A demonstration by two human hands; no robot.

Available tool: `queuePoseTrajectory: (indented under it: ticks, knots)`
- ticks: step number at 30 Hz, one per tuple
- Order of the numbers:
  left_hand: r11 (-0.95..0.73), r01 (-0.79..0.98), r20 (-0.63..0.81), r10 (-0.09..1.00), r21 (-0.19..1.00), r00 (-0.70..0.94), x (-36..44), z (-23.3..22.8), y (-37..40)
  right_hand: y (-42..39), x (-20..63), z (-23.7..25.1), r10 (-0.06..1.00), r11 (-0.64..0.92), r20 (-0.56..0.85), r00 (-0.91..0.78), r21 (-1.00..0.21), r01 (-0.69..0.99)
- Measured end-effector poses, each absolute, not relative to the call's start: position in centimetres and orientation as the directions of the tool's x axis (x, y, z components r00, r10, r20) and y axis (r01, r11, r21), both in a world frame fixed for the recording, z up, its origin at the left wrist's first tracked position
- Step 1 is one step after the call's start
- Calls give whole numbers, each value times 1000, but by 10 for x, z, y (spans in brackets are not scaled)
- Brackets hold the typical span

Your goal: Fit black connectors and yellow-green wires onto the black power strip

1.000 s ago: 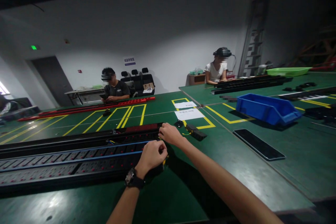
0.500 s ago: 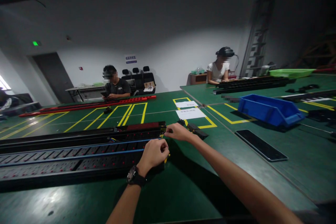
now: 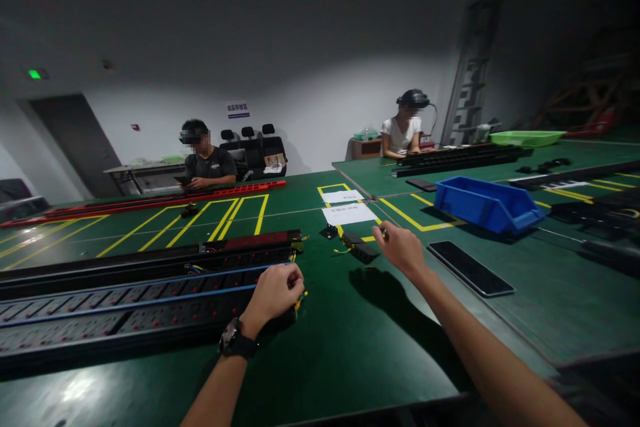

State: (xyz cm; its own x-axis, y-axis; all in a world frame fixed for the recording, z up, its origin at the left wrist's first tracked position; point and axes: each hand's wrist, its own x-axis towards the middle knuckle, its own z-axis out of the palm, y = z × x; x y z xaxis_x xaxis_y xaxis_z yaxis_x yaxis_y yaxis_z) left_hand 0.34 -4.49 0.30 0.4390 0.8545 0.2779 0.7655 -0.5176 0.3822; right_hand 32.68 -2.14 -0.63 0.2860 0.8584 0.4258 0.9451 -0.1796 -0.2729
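Observation:
My left hand (image 3: 277, 290), with a watch (image 3: 237, 339) on its wrist, is closed in a pinch at the right end of a long black socket strip (image 3: 165, 315). Yellow wire (image 3: 301, 300) shows beside its fingertips; what they pinch is hidden. Two blue cords (image 3: 210, 297) run along the strip. My right hand (image 3: 404, 252) is raised over the table with its fingers curled together; anything in them is too small to make out. Just left of it is a black block-shaped part (image 3: 361, 248) with a yellow wire end.
Behind the strip lies a black rail (image 3: 175, 252). Beyond are white papers (image 3: 350, 213), a blue bin (image 3: 487, 205) and a phone (image 3: 470, 268) on the green table (image 3: 320, 373). Two people (image 3: 204, 163) sit across it, near a red rail (image 3: 145, 201) and black rails (image 3: 460, 159).
My right hand has moved right, away from the strip's end and over beside the black part. My left hand stays at the strip. The view has shifted slightly right.

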Motion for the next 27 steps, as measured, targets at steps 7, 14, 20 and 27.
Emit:
queuePoseTrajectory:
  ticks: [7, 14, 20, 27]
  knots:
    - [-523, 755, 273, 852, 396, 447, 3, 3, -43, -20, 326, -11, 956, -148, 224, 188, -184, 972]
    - [-524, 754, 273, 851, 397, 448, 3, 2, -42, -20, 312, -21, 979, -62, 178, 100, -209, 976]
    - [-516, 765, 257, 856, 386, 449, 3, 4, -43, -17, 314, -27, 993, -45, 99, 68, -212, 976]
    - [-527, 760, 263, 850, 381, 457, 3, 5, -43, -15, 333, -24, 992, -71, 85, 94, -245, 967]
